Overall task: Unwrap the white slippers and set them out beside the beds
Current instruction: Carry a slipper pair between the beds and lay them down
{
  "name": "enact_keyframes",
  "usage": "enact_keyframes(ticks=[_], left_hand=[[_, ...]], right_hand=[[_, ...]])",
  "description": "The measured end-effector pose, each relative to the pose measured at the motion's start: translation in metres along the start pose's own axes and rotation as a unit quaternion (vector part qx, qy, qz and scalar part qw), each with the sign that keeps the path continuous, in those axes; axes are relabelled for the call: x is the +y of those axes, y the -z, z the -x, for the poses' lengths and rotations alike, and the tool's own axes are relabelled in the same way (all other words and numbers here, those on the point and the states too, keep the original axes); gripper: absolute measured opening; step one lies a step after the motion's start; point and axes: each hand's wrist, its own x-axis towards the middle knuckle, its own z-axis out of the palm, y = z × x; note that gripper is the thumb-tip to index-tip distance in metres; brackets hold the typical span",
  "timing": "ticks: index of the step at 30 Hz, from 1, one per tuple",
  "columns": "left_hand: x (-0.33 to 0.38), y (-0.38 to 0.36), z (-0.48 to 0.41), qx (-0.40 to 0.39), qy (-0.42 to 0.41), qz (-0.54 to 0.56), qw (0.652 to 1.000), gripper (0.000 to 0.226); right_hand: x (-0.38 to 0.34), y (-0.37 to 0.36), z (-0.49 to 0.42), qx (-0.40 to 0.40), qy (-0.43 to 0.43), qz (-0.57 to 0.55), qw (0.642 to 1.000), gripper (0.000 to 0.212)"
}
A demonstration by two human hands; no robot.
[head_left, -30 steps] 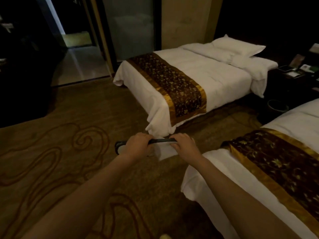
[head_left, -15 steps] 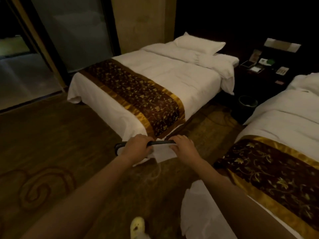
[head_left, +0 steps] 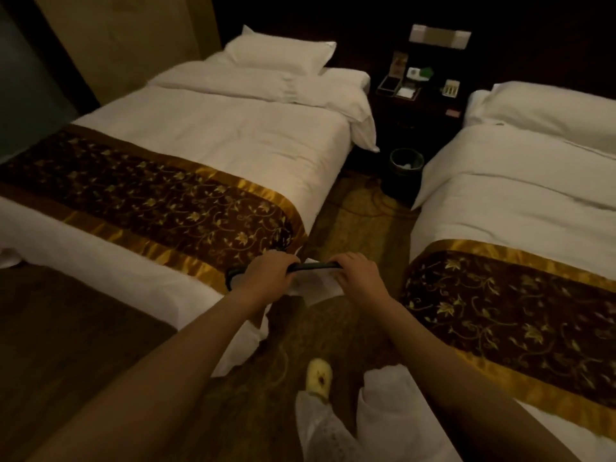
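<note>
I hold a flat pack of white slippers (head_left: 313, 281) with a dark edge, level in front of me above the gap between two beds. My left hand (head_left: 266, 271) grips its left end and my right hand (head_left: 358, 273) grips its right end. A loose flap of white wrapping hangs under the pack between my hands. The left bed (head_left: 213, 135) and the right bed (head_left: 520, 201) are both white with a brown and gold runner across the foot.
A patterned carpet aisle (head_left: 353, 221) runs between the beds to a dark bin (head_left: 405, 161) and a dark nightstand (head_left: 420, 95) with a phone and small items. My slippered foot (head_left: 319, 375) stands on the carpet below my hands.
The view has swung right and forward: the doorway has left the frame and the aisle, bin and nightstand now lie ahead. My hands keep the same grip on the pack.
</note>
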Motion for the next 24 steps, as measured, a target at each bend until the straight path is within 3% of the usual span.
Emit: enact_keyframes(ticks=[11,18,24], left_hand=[[-0.044,0.023,-0.246,-0.040,-0.030,-0.034,0.998,0.019],[-0.055,0.021,-0.350,-0.062,-0.017,0.021,0.998,0.013],[-0.051,0.001,-0.439,-0.116,-0.086,0.057,0.988,0.039]], right_hand=[[0.086,0.028,-0.212,0.005,-0.045,-0.024,0.999,0.024],[0.134,0.055,-0.304,0.012,-0.050,-0.008,0.999,0.024],[0.187,0.071,-0.366,-0.016,-0.039,0.042,0.998,0.026]])
